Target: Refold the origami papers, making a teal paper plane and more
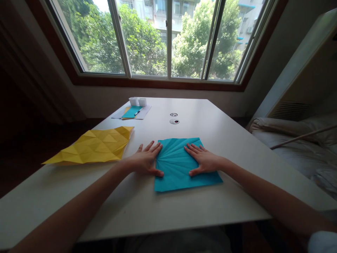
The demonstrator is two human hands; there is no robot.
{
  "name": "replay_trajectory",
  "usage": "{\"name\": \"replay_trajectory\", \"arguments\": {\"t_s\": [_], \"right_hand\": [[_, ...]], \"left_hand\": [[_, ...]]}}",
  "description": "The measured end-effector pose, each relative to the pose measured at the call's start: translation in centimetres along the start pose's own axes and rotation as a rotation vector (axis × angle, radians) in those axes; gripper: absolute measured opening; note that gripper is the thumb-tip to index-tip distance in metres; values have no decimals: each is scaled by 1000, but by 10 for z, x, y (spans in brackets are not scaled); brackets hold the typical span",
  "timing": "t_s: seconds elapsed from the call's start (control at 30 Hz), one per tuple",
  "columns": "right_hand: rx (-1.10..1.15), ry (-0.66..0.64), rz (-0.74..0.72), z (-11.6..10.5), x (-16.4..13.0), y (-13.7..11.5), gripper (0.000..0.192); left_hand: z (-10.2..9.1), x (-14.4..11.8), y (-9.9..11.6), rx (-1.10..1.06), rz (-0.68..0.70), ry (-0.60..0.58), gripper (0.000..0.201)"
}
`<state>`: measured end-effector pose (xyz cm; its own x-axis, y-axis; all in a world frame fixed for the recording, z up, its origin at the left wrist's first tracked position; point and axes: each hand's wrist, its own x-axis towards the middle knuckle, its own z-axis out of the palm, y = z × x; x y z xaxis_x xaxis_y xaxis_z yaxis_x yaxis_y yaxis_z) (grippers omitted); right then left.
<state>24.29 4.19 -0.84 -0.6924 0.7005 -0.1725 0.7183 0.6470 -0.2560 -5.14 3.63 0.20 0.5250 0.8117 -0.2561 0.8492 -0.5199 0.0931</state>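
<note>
One creased yellow sheet (98,146) lies along the left edge of the white surface (139,214). Two white containers (138,102) stand near its far left corner. Left hand (146,160): fingers apart, fingertips and thumb on the left side of the creased blue sheet (176,162), toward the near edge. Right hand (204,160): fingers slightly apart, resting on its right side.

A pale, bluish-white sleeve (323,242) shows at near right, on the right arm (265,193); left arm (86,202), left hand (146,161) and right hand (202,161) are bare.
</note>
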Motion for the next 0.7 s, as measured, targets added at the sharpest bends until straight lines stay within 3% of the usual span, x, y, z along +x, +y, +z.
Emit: {"name": "replay_trajectory", "arguments": {"t_s": [0.33,0.5,0.7], "right_hand": [[-31,20,93,-2,1,-1,104],[-73,35,140,-7,0,0,97],[-174,211,122,-18,0,-11,62]], "left_hand": [[-10,-21,39,233,193,330,78],[-7,-23,41,197,345,209,49],[-20,-16,42,188,149,198,19]]}}
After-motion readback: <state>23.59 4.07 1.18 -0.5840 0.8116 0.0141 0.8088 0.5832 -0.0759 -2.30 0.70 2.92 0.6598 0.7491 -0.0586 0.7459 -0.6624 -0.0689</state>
